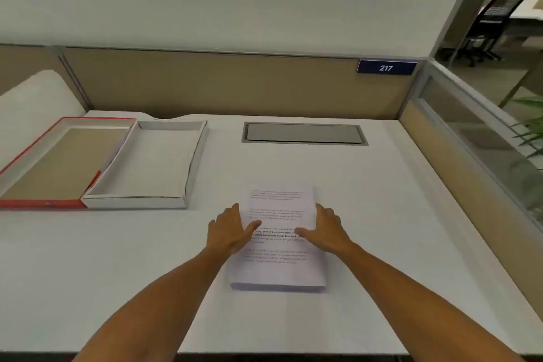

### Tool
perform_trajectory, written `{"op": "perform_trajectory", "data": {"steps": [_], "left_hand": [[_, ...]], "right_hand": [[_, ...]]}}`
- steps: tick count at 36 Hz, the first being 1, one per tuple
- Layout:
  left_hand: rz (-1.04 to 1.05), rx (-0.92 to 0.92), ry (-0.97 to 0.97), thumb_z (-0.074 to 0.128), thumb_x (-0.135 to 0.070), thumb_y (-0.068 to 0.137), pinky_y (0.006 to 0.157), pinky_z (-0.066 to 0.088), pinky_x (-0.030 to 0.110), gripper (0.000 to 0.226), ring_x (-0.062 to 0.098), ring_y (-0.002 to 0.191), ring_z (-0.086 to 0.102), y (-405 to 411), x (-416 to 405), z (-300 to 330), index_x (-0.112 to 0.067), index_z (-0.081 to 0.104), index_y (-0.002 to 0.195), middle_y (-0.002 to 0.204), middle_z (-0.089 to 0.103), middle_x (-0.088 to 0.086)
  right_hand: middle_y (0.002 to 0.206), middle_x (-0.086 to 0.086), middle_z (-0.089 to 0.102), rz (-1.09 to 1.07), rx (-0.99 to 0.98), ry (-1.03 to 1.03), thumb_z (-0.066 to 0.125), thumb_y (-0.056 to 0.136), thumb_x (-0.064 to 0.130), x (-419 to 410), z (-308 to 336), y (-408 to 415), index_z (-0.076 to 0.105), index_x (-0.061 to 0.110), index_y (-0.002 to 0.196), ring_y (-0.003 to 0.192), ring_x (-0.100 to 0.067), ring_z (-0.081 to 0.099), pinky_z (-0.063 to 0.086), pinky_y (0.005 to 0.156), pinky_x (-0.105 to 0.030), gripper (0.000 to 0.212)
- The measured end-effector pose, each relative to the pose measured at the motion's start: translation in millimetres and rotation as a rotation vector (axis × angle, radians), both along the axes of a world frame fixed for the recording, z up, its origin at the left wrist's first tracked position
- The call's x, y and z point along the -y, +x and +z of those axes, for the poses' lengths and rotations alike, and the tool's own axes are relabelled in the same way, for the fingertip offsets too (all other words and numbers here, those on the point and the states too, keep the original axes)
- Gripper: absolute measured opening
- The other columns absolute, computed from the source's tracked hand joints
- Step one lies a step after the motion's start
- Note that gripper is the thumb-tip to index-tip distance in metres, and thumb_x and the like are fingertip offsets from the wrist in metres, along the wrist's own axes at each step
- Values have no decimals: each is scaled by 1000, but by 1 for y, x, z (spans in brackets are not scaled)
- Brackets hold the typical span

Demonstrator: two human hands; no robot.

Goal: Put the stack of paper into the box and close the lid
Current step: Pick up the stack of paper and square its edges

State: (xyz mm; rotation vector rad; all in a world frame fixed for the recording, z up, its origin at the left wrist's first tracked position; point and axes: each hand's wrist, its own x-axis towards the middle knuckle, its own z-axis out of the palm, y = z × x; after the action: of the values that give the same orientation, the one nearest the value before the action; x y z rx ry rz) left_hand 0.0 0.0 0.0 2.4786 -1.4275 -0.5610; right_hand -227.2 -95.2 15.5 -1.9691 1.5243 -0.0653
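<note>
Desk [382,214]: white, partition behind. Lid [58,161] far left, red-edged, lying inside-up, brown interior. Box [152,164] just right of lid and touching it, white, open. Paper stack [279,267] lies flat on desk at centre, printed side up, well apart from box. Left hand [229,232] at stack's left edge, right hand [326,232] at right edge; fingers spread, thumbs resting on top sheet. Hands apart, flanking stack; stack not lifted.
</note>
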Motion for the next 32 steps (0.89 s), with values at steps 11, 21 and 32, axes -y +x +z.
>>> {"op": "perform_trajectory", "data": {"steps": [11,21,32], "left_hand": [[141,-170,-11,55,-61,88,100,45,45,75,32,122,50,-12,2,-7,-5,43,135,133,51,15],[484,-531,73,61,-59,85,108,41,49,83,38,129,46,-17,33,3,0,41,140,140,47,21],[571,-910,28,63,-23,87,70,48,34,38,25,79,60,-1,45,9,0,59,118,90,63,8]], "right_hand": [[139,-14,42,-218,33,153,75,75,60,-9,-16,10,41,7,138,129,-33,46,49,102,-45,88],[127,-13,44,-258,-25,182,80,70,49,-9,-18,23,50,7,126,118,-32,53,54,96,-42,76],[133,-16,42,-282,-65,224,82,71,44,-2,-20,26,46,6,131,123,-32,49,49,102,-39,80]]}}
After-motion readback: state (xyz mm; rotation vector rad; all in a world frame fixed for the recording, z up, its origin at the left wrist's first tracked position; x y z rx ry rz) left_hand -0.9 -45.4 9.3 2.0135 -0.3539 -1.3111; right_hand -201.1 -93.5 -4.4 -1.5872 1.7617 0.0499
